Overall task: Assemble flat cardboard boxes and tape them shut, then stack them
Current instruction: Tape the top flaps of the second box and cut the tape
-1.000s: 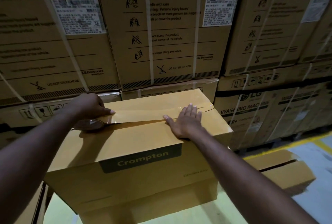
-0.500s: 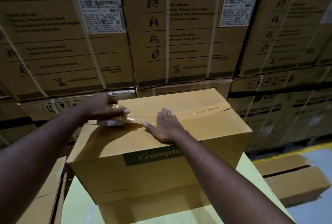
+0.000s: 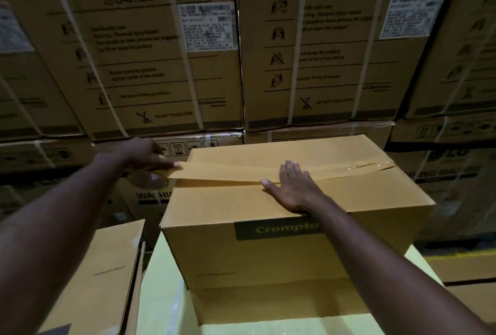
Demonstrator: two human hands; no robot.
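- The Crompton box (image 3: pixel 241 259) stands closed in the middle, on top of another cardboard box (image 3: pixel 268 305).
- The left hand (image 3: pixel 145 153) grips a tape roll (image 3: pixel 150 180) just off the Crompton box's left edge.
- A tape strip (image 3: pixel 228 170) runs from the tape roll along the top seam.
- The right hand (image 3: pixel 292 189) lies flat with its fingers straight, pressing the tape strip onto the seam.
- Strapped LG cartons (image 3: pixel 166 66) are stacked behind.
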